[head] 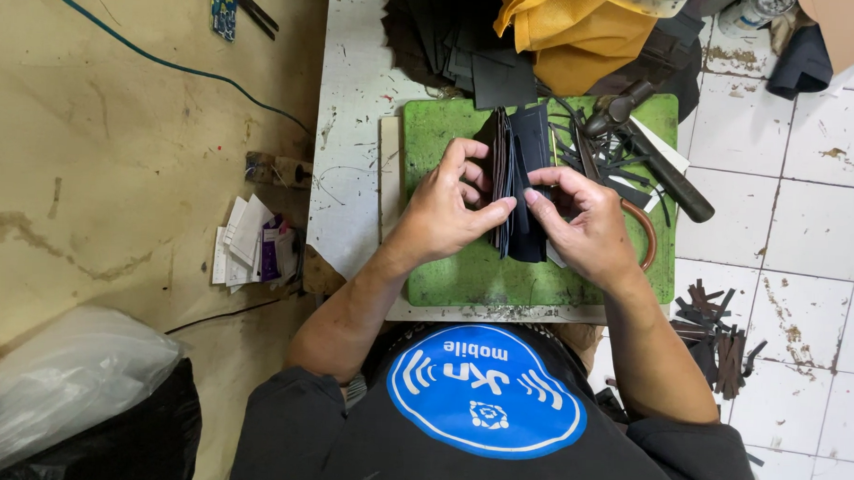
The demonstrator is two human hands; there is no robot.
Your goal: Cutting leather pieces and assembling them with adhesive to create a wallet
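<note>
From my feed, both hands are closed on a stack of dark leather pieces [522, 182], stood on edge over the green cutting mat [464, 274] on the bench [351, 124]. Left hand [447, 208] pinches one side, right hand [588, 227] the other, hammer [653, 148] just beside.

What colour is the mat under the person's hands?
Green, scuffed and worn: the mat shows best in the head view, beneath the stack of dark pieces.

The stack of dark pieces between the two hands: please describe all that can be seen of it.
The stack of dark pieces is a bundle of thin, flat, black and dark brown sheets that look like leather. It stands on edge on the green cutting mat, and its layers fan apart slightly at the top. The left hand grips it from one side and the right hand from the other, thumbs meeting at its front edge.
</note>
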